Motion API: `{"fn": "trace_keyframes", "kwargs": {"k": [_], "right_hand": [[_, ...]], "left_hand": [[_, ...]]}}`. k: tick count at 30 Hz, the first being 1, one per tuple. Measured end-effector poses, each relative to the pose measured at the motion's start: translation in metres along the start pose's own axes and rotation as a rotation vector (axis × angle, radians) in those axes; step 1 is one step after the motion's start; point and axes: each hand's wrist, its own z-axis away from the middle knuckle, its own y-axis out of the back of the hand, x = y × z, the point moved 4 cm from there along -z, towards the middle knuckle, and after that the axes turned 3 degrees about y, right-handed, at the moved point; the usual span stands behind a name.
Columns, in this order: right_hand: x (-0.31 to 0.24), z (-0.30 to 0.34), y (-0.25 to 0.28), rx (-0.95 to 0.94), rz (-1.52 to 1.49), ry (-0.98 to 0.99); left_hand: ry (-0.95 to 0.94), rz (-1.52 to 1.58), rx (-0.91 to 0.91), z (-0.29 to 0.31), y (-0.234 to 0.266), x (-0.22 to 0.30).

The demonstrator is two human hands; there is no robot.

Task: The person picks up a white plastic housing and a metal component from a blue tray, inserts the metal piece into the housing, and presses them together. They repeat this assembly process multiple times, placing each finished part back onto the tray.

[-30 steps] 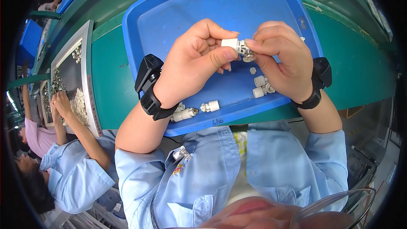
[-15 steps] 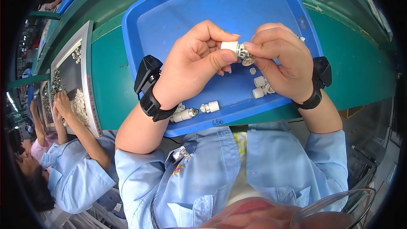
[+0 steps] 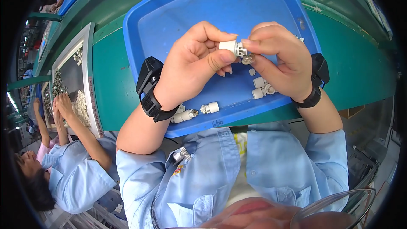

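Observation:
My left hand (image 3: 193, 61) pinches a white cylindrical fitting (image 3: 227, 47) between thumb and index finger, above the blue tray. The cylinder lies about level, its slotted white inner end facing right. At that end hangs a small round metal piece (image 3: 247, 60). My right hand (image 3: 283, 57) is closed about the slotted end, its index fingertip on top and its thumb by the metal piece. The fingertips partly hide how the parts join. Similar white fittings (image 3: 209, 107) lie below in the tray, several in all, some with metal ends showing.
The blue tray (image 3: 131, 38) rests on a green bench (image 3: 108, 72). A small white part (image 3: 252, 72) lies in it below my right hand. To the left, a framed tray (image 3: 90, 89) holds heaps of metal and white pieces; a co-worker's hands (image 3: 62, 106) are in it.
My right fingers have shifted slightly left along the fitting's end, the index finger now further over its top. The fitting has moved a touch left; my left grip looks the same.

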Motion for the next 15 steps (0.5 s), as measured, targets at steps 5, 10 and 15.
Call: {"fn": "trace_keyframes", "kwargs": {"k": [5, 10, 15], "right_hand": [[0.002, -0.001, 0.001, -0.054, -0.133, -0.018], [0.016, 0.010, -0.006, 0.000, -0.445, -0.299], [0.022, 0.015, -0.014, -0.025, -0.820, -0.503]], "left_hand": [[-0.022, -0.019, 0.044, 0.000, 0.003, -0.003], [-0.026, -0.044, 0.015, 0.002, 0.000, -0.007], [-0.006, -0.009, -0.016, 0.005, -0.004, -0.006]]}}
